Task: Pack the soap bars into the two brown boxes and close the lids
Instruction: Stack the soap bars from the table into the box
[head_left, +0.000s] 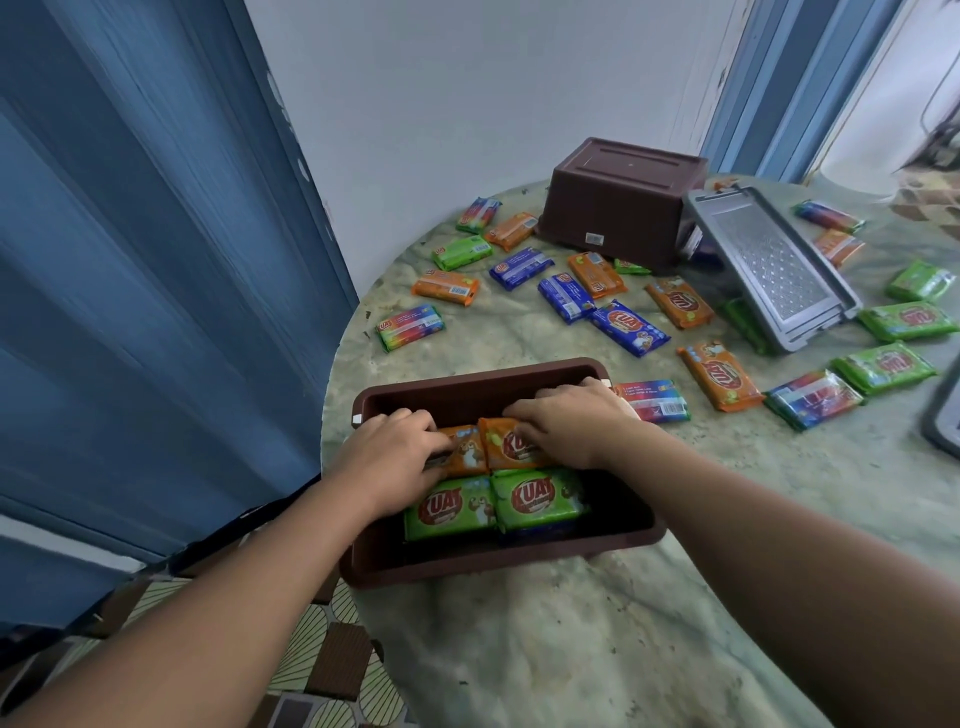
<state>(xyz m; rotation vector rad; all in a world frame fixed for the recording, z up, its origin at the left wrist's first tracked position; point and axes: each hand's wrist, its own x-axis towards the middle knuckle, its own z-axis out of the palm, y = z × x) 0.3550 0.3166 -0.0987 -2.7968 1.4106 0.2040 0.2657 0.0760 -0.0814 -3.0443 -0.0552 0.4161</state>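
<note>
An open brown box (467, 387) stands at the table's near left edge. Inside it two green soap bars (496, 506) lie side by side, with two orange soap bars (491, 447) behind them. My left hand (389, 452) is closed on the left orange bar. My right hand (571, 428) grips the right orange bar. Both hands reach down into the box. A second brown box (621, 200) sits upside down at the back of the table. Several loose soap bars (628, 322), orange, green, blue and rainbow, are scattered across the table.
A grey lid (769, 265) leans against the upturned box, with bars under it. Another grey lid edge (943, 415) shows at the far right. The round marble table (571, 623) ends close to a blue folding door (156, 260) on the left. Patterned floor lies below.
</note>
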